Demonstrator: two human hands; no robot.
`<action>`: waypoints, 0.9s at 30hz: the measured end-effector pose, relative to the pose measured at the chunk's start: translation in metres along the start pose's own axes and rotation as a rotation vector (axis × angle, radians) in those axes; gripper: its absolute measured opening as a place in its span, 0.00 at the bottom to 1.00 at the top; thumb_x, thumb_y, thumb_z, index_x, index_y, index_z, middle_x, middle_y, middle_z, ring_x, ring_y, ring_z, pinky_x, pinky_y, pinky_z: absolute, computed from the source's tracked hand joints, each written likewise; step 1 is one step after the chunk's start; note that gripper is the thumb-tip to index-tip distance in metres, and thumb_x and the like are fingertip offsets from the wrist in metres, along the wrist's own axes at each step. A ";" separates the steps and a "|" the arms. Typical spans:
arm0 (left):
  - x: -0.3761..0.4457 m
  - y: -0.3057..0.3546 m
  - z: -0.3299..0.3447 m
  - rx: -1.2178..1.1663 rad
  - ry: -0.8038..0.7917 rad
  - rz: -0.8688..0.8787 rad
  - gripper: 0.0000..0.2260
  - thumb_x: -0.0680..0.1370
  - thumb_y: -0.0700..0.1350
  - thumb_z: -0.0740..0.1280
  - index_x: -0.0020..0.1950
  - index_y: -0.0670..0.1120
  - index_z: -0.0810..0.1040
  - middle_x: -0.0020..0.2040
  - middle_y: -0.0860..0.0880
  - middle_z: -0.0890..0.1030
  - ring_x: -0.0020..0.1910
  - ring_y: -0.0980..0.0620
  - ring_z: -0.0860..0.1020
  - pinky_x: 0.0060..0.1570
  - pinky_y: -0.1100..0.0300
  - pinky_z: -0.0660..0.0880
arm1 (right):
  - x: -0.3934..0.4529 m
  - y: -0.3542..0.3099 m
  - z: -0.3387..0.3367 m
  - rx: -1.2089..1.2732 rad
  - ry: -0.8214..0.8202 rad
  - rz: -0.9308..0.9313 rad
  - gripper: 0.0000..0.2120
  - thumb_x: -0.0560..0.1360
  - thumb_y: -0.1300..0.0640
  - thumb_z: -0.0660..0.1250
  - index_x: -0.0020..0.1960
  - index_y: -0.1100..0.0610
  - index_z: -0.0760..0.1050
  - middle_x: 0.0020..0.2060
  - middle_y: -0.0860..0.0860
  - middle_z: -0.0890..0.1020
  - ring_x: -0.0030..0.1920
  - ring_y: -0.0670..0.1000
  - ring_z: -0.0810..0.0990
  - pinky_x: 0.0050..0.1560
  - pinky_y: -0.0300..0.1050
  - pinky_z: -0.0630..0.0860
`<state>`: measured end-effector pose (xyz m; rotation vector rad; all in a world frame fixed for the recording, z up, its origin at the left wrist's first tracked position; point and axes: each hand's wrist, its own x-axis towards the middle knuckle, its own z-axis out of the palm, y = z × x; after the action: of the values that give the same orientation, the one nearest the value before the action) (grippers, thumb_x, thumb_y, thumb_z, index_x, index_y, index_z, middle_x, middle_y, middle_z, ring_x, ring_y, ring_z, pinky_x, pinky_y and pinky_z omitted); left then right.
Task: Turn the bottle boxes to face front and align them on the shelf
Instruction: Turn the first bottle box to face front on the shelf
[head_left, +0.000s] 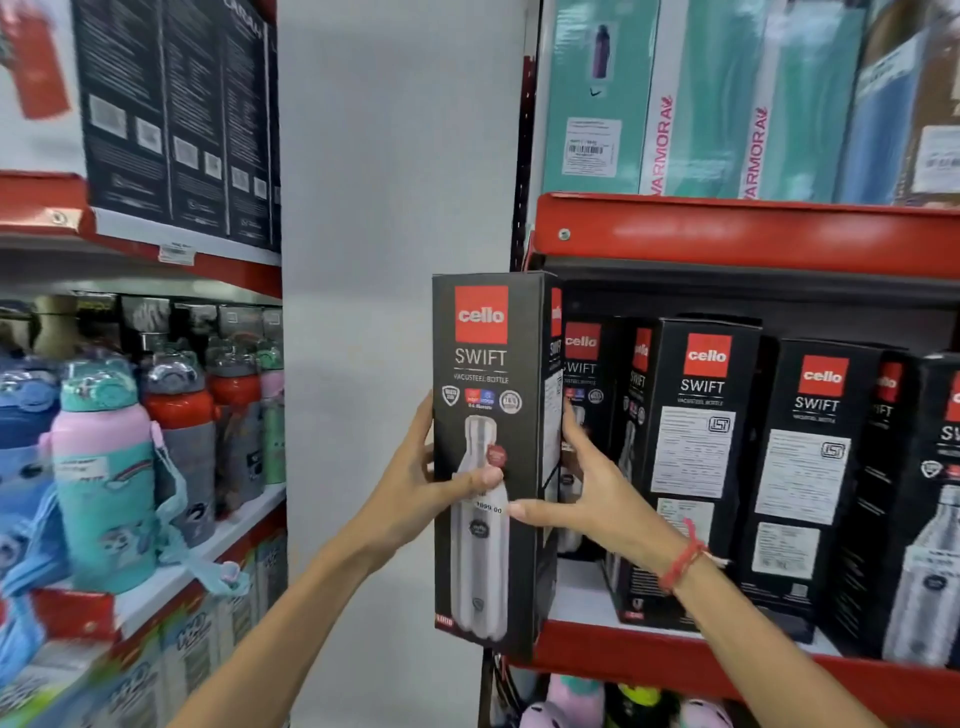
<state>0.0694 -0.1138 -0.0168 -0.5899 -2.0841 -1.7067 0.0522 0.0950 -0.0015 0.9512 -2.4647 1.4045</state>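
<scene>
I hold a tall black Cello Swift bottle box (488, 374) upright in front of the left end of the red shelf (675, 660), its bottle picture facing me. My left hand (421, 493) grips its left edge with the thumb across the front. My right hand (587, 493) grips its right side, thumb on the front. Behind it another Cello box (584, 364) stands on the shelf. To the right, two boxes (701, 457) (805, 467) show their printed text panels and sit turned at an angle. A further box (935, 519) at the right edge shows a bottle picture.
The red upper shelf edge (727, 234) hangs just above the box tops, with teal boxes (701, 104) on it. A white wall (395, 208) lies left of the held box. Children's bottles (104, 467) fill the left rack. Soft items (561, 701) sit below.
</scene>
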 end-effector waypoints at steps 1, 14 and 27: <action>-0.001 -0.001 0.006 -0.005 0.010 0.020 0.40 0.67 0.48 0.78 0.72 0.63 0.60 0.62 0.52 0.80 0.61 0.49 0.79 0.56 0.50 0.78 | -0.003 0.001 -0.004 0.008 -0.026 0.007 0.56 0.64 0.47 0.78 0.76 0.41 0.40 0.73 0.38 0.62 0.72 0.37 0.59 0.73 0.41 0.58; 0.014 -0.003 0.065 0.119 0.218 0.151 0.45 0.67 0.53 0.77 0.75 0.65 0.53 0.64 0.62 0.77 0.60 0.59 0.77 0.59 0.46 0.77 | -0.009 -0.005 -0.017 -0.211 0.206 -0.020 0.52 0.72 0.62 0.71 0.74 0.39 0.34 0.66 0.44 0.74 0.63 0.46 0.75 0.66 0.47 0.70; 0.046 -0.026 0.095 0.162 0.098 0.115 0.46 0.69 0.54 0.75 0.78 0.58 0.49 0.62 0.60 0.74 0.53 0.71 0.75 0.54 0.66 0.74 | -0.004 0.032 -0.017 -0.383 0.455 0.104 0.51 0.70 0.64 0.73 0.77 0.50 0.39 0.61 0.55 0.79 0.57 0.54 0.79 0.57 0.45 0.74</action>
<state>0.0141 -0.0218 -0.0315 -0.5529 -2.0538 -1.4584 0.0336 0.1223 -0.0165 0.3783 -2.3250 0.9785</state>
